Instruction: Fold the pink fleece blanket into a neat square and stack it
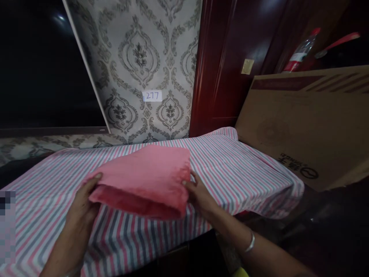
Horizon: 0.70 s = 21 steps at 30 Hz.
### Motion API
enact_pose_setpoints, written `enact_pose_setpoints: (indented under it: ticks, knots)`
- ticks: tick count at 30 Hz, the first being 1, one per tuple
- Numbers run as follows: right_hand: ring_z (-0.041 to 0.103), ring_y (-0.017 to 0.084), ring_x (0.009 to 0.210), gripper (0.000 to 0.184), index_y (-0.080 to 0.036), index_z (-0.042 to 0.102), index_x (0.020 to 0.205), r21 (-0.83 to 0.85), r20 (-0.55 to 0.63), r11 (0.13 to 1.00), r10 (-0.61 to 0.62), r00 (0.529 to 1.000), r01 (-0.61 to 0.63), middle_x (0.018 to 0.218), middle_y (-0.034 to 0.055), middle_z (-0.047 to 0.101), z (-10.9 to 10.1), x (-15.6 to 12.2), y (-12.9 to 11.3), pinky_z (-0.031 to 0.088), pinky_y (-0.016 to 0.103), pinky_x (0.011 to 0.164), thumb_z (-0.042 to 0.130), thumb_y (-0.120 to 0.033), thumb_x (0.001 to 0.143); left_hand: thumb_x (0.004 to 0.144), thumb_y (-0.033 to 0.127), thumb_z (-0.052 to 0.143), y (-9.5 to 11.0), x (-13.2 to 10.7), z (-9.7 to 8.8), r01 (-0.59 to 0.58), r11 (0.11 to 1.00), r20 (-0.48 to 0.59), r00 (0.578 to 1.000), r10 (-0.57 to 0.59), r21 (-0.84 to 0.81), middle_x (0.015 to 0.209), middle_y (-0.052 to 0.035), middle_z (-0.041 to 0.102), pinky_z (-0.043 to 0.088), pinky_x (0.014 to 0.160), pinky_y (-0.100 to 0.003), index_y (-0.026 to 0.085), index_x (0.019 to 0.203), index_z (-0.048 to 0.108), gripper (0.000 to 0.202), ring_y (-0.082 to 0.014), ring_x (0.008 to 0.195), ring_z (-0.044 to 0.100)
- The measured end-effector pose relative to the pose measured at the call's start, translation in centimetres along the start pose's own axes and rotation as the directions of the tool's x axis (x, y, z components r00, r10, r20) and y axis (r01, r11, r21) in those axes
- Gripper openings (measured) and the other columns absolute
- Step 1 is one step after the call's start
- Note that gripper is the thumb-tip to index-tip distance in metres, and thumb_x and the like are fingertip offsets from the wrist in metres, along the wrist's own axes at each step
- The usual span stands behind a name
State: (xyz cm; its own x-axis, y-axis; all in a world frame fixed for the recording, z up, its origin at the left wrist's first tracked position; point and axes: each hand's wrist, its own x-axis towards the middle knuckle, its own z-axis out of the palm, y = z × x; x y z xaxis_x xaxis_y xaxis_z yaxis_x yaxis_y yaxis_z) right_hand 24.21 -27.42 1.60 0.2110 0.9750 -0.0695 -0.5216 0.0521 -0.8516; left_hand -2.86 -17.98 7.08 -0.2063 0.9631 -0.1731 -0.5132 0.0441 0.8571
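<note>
A pink piece of folded cloth (144,169) is held over a striped cloth that covers the table (230,165). Its near edge gapes a little and shows a darker red inner side. At its left corner my left hand (85,196) is closed, the thumb on top and the fingers hidden beneath. My right hand (198,192) pinches the right edge, with a bracelet on that wrist. The cloth's exact kind cannot be made out.
A large cardboard box (302,123) leans at the right, with a red-capped plastic bottle (301,52) behind it. A dark screen (49,69) hangs at the left. On the patterned wall is a paper label (152,95) reading 277, beside a dark red door (219,69).
</note>
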Motion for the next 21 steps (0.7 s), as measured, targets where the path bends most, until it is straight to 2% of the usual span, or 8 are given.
enact_pose_setpoints:
  ticks: [3,5,8,10,13,17,19,21]
  knots:
    - [0.069,0.026,0.095,0.104,-0.036,0.032,0.144,0.077,0.049,0.995,0.058,0.997,-0.062,0.115,0.0046,0.067,2.9,-3.0,3.7,0.056,0.037,0.071,0.089,-0.036,0.057,0.092,0.023,0.052,-0.2,-1.2,-2.8,0.163,0.969,-0.123,0.975,-0.188,-0.188,0.075,0.0026,0.074,0.061,0.075,-0.023,0.024,0.103,0.070,0.021,-0.0140,0.064,0.069]
    - [0.068,0.025,0.091,0.103,-0.034,0.034,0.143,0.084,0.041,0.990,0.110,0.993,-0.113,0.104,0.0029,0.067,3.3,-4.0,5.5,0.055,0.036,0.070,0.088,-0.033,0.056,0.094,0.027,0.048,-1.3,-2.0,-4.8,0.281,0.929,-0.097,0.946,-0.310,-0.239,0.080,-0.0005,0.076,0.062,0.083,-0.031,0.025,0.109,0.069,0.026,-0.0177,0.071,0.072]
    - [0.068,0.022,0.079,0.086,-0.029,0.043,0.134,0.045,0.002,0.987,0.156,0.988,-0.156,0.089,-0.0010,0.064,2.0,-3.9,6.5,0.055,0.037,0.068,0.083,-0.033,0.058,0.094,0.032,0.049,-2.8,-2.6,-6.9,0.247,0.944,0.025,0.968,-0.248,-0.219,0.102,-0.0071,0.077,0.059,0.093,-0.037,0.022,0.124,0.066,0.036,-0.0225,0.097,0.073]
    - [0.066,0.020,0.071,0.070,-0.026,0.050,0.123,-0.020,-0.040,0.990,0.137,0.990,-0.138,0.082,-0.0028,0.062,0.3,-2.9,5.8,0.055,0.035,0.064,0.080,-0.036,0.061,0.091,0.027,0.055,-3.5,-3.0,-7.3,0.187,0.964,0.068,0.982,-0.178,-0.186,0.113,-0.0069,0.075,0.055,0.099,-0.035,0.023,0.129,0.064,0.039,-0.0223,0.113,0.068]
    - [0.063,0.018,0.070,0.056,-0.024,0.054,0.110,-0.146,-0.145,0.988,0.037,0.989,-0.058,0.077,-0.0029,0.059,-2.5,0.6,3.3,0.053,0.030,0.060,0.079,-0.038,0.062,0.086,0.018,0.061,-4.5,-3.9,-6.6,0.194,0.968,0.040,0.981,-0.190,-0.161,0.120,-0.0031,0.073,0.049,0.107,-0.029,0.027,0.129,0.064,0.044,-0.0201,0.125,0.060]
    - [0.061,0.019,0.085,0.055,-0.028,0.051,0.114,-0.358,-0.263,0.934,-0.123,0.957,0.022,0.103,0.0044,0.060,-5.1,7.8,-1.0,0.052,0.027,0.062,0.073,-0.046,0.067,0.087,0.023,0.062,-5.6,-5.3,-4.9,0.188,0.977,-0.029,0.981,-0.192,-0.099,0.123,-0.0027,0.072,0.048,0.110,-0.032,0.027,0.129,0.064,0.042,-0.0222,0.132,0.054]
    - [0.059,0.017,0.083,0.057,-0.029,0.050,0.118,-0.458,-0.268,0.889,-0.113,0.957,-0.023,0.107,0.0050,0.060,-5.6,11.2,-2.6,0.050,0.025,0.059,0.070,-0.052,0.070,0.087,0.026,0.064,-6.0,-5.7,-4.2,0.127,0.991,-0.019,0.992,-0.128,-0.038,0.127,-0.0016,0.070,0.050,0.109,-0.033,0.029,0.132,0.061,0.045,-0.0231,0.135,0.052]
    - [0.057,0.015,0.074,0.054,-0.027,0.054,0.115,-0.494,-0.237,0.867,-0.062,0.970,-0.065,0.097,0.0035,0.061,-5.4,13.8,-3.4,0.047,0.024,0.057,0.069,-0.056,0.072,0.085,0.027,0.066,-6.3,-5.8,-3.8,0.052,0.998,-0.003,0.999,-0.052,0.026,0.129,-0.0010,0.068,0.052,0.106,-0.034,0.031,0.133,0.059,0.050,-0.0239,0.134,0.052]
